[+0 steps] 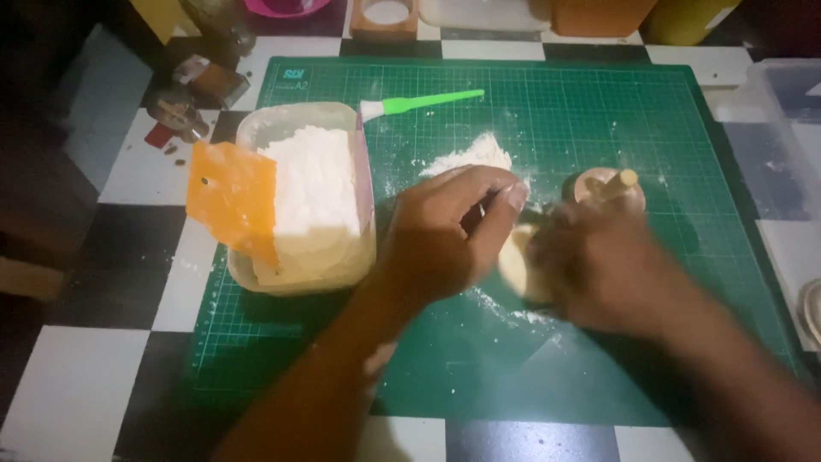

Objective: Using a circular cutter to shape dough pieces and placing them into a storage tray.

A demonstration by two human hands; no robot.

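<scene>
The fingers (505,192) of the left hand (445,235) are curled in and pressed together, their tips dusty white, just above a pale lump of dough (516,267). The dough lies on the green mat (599,111), between both hands. The right hand (599,269) is blurry; it covers part of the dough, and I cannot tell how its fingers sit. Both arms reach up from below. A small flour pile (475,156) is near. A tub of flour (299,197) and a green brush (423,103) sit to the left on the checkered tabletop (77,385).
</scene>
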